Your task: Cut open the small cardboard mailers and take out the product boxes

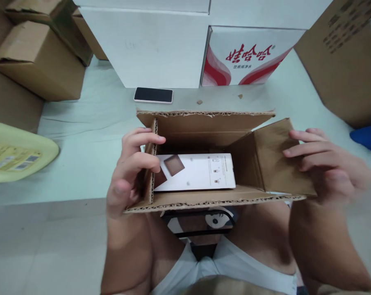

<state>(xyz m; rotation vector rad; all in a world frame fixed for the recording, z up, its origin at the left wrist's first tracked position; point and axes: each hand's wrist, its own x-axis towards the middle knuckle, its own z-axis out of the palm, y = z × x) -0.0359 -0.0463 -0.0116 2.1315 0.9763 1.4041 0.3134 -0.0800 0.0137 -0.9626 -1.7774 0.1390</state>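
Head view. Open carton (pixel 203 123) held low and central, above the lap, flaps spread. Left hand (pixel 128 170) clamped on the left flap (pixel 151 164): fingers curled over the flap's top edge into the carton, thumb on the outer face; grip closed on that flap. Right hand (pixel 319 162) laid on the right flap (pixel 280 157), fingers stretched flat across its upper face, thumb side hidden and blurred; grip half open, resting on the flap, whether pinching cannot be told. White pack (pixel 197 172) lying flat inside the carton, against the near wall, brown squares printed at its left end, small print at its right end. Left fingertips just beside the pack's left end; contact unclear.

Beyond the carton, on the pale floor (pixel 89 135): phone (pixel 153 95) face up, just in front of a white box (pixel 148 45). Red-and-white box (pixel 246 57) right of it, touching. Brown boxes (pixel 34 61) far left; one large brown box (pixel 345 53) far right. Yellow item (pixel 16 153) with labels at the left edge. Blue item (pixel 368 137) at the right edge, mostly cut off.
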